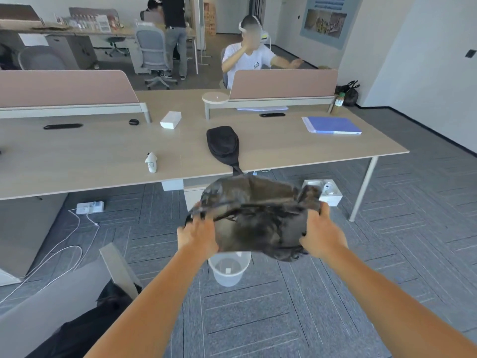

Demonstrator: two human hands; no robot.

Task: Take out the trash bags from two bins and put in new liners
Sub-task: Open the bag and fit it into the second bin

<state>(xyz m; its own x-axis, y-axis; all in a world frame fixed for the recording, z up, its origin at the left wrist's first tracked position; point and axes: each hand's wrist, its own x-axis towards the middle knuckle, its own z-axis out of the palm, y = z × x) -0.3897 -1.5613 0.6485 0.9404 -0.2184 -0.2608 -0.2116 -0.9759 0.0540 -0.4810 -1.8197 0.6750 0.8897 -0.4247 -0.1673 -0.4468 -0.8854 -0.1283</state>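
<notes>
Black trash bag [258, 223] is up in the air in front of me, spread between both hands and blurred at its edges. My left hand [197, 237] grips its left edge with fingers curled into the plastic. My right hand [321, 237] is clamped on the right edge the same way, thumb on the near side. The bag hangs just above the clear plastic bin [228, 270], which stands upright on the grey carpet between my forearms, with the bag's lower fold covering part of its rim. Past the bag is the long wooden desk [103, 156] with a black pouch [223, 143], a small white bottle [151, 162] and a blue folder [333, 125] on it. A white power strip [90, 206] lies on the floor beneath.
</notes>
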